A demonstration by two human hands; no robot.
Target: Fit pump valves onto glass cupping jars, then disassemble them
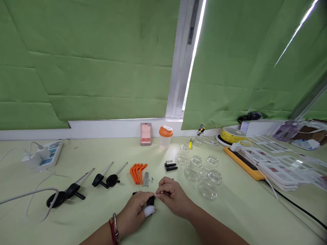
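My left hand [135, 211], with a white wrap on the thumb, is closed around a small black part [150, 201] at the table's front middle. Most of that part is hidden by the fingers. Close beside it, my right hand [173, 196] is in a pinch, fingertips almost touching the part; whatever it pinches is too small to make out. Just beyond the hands lie several orange curved handles [138, 173], a row of metal screws [145, 179] and a few tiny nuts [152, 179]. Black pieces [170, 166] and a spring [169, 161] lie farther back.
On the left are black parts with metal shafts [74, 191] and a power strip [52, 156]. Several glass jars [192, 173] stand right of my hands. An orange-lidded cup [165, 140] is at the back. Stacked cards [276, 170] and a yellow-edged device [242, 163] lie right.
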